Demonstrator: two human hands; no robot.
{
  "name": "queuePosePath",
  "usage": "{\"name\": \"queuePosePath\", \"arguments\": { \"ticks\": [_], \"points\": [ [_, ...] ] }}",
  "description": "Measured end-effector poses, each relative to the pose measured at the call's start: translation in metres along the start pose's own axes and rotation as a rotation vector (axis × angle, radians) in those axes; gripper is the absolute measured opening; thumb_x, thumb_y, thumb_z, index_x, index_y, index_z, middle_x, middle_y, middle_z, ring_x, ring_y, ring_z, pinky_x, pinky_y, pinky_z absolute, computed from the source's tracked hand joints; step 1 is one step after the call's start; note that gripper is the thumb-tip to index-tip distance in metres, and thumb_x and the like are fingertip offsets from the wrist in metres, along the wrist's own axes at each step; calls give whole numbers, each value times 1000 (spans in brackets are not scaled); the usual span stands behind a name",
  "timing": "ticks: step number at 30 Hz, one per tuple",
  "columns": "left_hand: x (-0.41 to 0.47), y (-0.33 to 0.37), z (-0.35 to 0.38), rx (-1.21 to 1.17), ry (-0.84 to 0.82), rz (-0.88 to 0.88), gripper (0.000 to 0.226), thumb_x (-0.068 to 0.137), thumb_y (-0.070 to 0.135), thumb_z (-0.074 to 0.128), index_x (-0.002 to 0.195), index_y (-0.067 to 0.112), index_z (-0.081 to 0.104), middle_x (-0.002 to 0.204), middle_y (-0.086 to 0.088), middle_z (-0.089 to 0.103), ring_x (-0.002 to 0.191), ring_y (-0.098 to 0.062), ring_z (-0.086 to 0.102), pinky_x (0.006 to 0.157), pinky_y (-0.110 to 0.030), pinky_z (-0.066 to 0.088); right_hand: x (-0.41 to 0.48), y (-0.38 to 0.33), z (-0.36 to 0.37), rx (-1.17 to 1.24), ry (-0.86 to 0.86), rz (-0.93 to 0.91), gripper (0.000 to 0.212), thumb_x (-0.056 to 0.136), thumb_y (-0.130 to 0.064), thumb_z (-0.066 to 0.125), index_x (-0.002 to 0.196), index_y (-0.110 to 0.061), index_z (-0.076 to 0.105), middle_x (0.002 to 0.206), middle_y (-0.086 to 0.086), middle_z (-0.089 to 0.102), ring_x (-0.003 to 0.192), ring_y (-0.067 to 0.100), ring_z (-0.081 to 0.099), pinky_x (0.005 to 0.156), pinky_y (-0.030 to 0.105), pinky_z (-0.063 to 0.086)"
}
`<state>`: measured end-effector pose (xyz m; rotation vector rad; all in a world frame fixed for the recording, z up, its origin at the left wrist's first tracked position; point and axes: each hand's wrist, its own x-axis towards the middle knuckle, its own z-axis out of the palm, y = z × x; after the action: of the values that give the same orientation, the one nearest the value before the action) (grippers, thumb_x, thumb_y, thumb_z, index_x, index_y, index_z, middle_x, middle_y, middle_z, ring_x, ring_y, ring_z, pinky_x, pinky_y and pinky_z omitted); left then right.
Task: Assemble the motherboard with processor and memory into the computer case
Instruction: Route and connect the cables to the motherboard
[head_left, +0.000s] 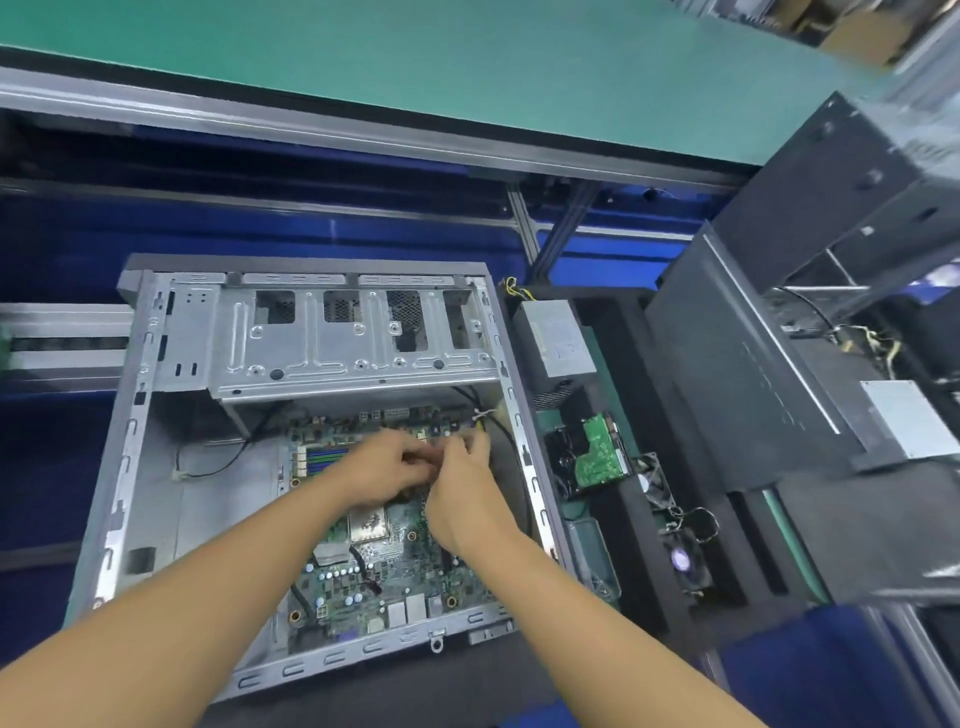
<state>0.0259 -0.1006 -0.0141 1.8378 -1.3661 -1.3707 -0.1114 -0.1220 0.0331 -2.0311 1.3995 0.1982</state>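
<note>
Inside the open computer case (136, 426), the motherboard (415, 577) lies flat, processor (369, 524) near its middle. Left hand (384, 467) and right hand (460, 499) meet over the board's far edge, fingers curled close together. Whether they pinch anything, cannot tell.

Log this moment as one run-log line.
motherboard lying in case | left hand and right hand meeting over its far edge, grip unclear | power supply and hard drive outside, right of case
</note>
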Motion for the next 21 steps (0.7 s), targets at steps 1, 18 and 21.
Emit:
{"name": "queuePosePath", "arguments": {
  "ticks": [1,18,21],
  "points": [
    [2,0,-1,17,4,-14,20,91,25,64,104,38,71,95,9,73,88,-18,69,83,-38,57,-2,2,2,25,-12,54,49,95,-1,53,141,-6,36,152,9,18,116,30,54,93,35,43],
    [76,43,21,206,108,-90,10,90,31,63,88,22,59,75,5,59,62,-8,50,49,-24,34,-16,19,-2,-208,-314,117,26,103,-21,45,114,-4,61,103,15,65,95,34,64,73,33,47],
    [81,40,17,296,65,-106,20,92,41,59,85,21,59,65,6,54,56,-8,49,47,-24,32,-15,19,3,-228,-430,161,26,105,-19,45,116,-2,61,93,11,64,81,28,64,63,29,47]
  ]
}}
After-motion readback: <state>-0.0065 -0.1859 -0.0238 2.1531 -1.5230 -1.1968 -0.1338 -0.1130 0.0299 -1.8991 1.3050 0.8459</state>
